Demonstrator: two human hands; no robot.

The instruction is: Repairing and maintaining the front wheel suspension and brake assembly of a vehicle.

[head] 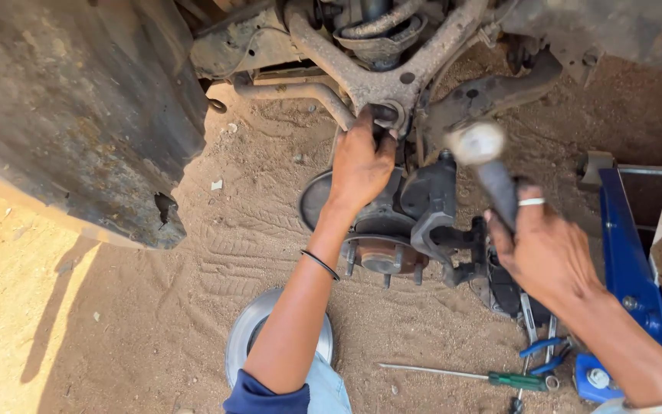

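Head view: left hand [362, 161] clamped on rusty control arm [392, 77], right hand [545, 249] fisted around blurred metal hammer [488, 165].

Left hand [362, 161] reaching forward, gripping; right hand [542, 249] fisted, raised

Under the vehicle, the left hand [362, 157] grips the joint end of the control arm [392, 65], directly above the wheel hub [381, 253], while the right hand [545, 245] holds a hammer [488, 157] just to the right of that joint, its head raised beside the knuckle [430, 203]. On the sandy ground [155, 307] below the hub lies a brake disc [254, 330] (partly hidden behind the left forearm), and to its right a screwdriver [469, 376] lies flat near the pliers [542, 353]. A floor jack [637, 268] stands at the far right, and the fender panel [78, 115] fills the upper left.
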